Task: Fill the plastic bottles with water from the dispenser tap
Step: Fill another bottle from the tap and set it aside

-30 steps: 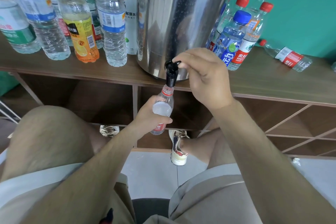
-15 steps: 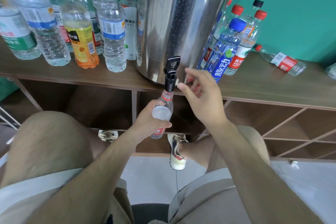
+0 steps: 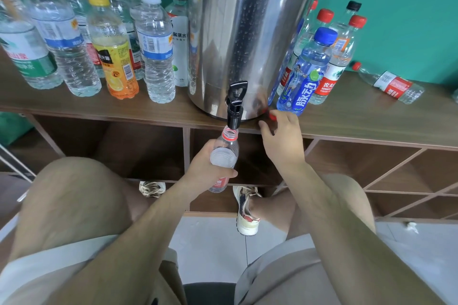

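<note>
The left hand (image 3: 208,168) is curled round the plastic bottle (image 3: 224,153), holding its open mouth just beneath the black tap (image 3: 235,109) of the steel dispenser (image 3: 247,32). Beyond it and to its right, the right hand (image 3: 282,141) has loosely spread fingers whose tips meet a red cap (image 3: 272,116) on the bench (image 3: 371,121). Whether they pinch it I cannot tell.

The bottle looks nearly full and is uncapped, so tilting it while drawing it from the spout would likely spill water onto the knees below. A fumbled cap could roll off the bench edge.

Just past the right hand's fingertips stands a blue-capped bottle (image 3: 304,77) among others, close enough to be knocked. A red-labelled bottle (image 3: 391,85) lies on its side farther right. Left of the left hand, a row of capped bottles (image 3: 156,52) stands well clear.
</note>
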A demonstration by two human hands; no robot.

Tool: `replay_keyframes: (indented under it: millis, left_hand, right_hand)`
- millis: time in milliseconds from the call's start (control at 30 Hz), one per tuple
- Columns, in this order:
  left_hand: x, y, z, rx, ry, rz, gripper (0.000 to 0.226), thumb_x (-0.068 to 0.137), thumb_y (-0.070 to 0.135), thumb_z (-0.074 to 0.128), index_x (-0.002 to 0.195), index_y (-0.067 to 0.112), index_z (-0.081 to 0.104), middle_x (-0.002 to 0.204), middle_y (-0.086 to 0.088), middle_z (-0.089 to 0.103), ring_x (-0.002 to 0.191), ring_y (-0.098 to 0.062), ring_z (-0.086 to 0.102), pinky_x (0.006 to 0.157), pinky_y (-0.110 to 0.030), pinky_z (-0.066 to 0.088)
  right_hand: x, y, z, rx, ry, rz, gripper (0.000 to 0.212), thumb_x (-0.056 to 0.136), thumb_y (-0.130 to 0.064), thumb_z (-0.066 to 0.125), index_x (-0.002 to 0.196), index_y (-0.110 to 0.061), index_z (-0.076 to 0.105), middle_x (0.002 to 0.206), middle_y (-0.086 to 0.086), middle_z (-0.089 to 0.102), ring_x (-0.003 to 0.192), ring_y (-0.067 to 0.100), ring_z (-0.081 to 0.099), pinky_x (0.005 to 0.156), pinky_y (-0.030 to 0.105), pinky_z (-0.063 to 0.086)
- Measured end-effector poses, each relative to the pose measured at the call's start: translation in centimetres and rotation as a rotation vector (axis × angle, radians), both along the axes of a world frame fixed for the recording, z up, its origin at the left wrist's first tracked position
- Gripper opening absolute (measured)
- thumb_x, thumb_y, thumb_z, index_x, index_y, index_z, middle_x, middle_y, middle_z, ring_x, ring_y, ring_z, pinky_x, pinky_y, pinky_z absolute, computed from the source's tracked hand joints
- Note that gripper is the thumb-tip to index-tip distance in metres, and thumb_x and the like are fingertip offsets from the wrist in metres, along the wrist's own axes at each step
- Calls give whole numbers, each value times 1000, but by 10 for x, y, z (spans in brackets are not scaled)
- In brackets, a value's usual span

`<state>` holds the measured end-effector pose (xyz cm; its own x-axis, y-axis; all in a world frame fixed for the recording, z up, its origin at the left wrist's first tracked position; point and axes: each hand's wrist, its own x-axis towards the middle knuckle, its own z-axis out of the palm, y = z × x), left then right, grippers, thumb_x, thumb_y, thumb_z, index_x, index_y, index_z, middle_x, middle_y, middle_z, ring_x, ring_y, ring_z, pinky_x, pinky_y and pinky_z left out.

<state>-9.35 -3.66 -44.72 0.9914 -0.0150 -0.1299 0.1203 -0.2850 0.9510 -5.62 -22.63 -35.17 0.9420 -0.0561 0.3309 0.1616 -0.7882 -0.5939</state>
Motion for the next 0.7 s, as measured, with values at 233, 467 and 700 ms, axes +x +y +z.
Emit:
replay_keyframes:
  millis: [233, 467, 700]
  left_hand:
    - [0, 0, 0, -7, 18, 7, 82, 68, 24, 96, 131, 40, 46, 117, 15, 56, 111, -16, 59, 86, -28, 54]
    - [-5, -1, 4, 6, 28, 7, 82, 70, 23, 96, 132, 39, 45, 118, 15, 56, 111, -16, 59, 85, -27, 51]
    - [-18, -6, 10, 20, 39, -37, 83, 70, 20, 95, 134, 37, 46, 120, 10, 57, 113, -20, 59, 97, -39, 55]
  right_hand:
    - [16, 1, 3, -45, 46, -39, 23, 104, -20, 63, 120, -3, 66, 128, 18, 52, 115, 37, 55, 100, 41, 46]
    - [-1, -9, 7, -89, -73, 141, 9, 102, -8, 63, 98, -1, 67, 112, 11, 62, 106, 23, 56, 97, 40, 48]
    - [-54, -19, 28, 164, 71, 452, 23, 93, -5, 73, 103, -23, 61, 103, 5, 66, 76, 9, 59, 73, 28, 55]
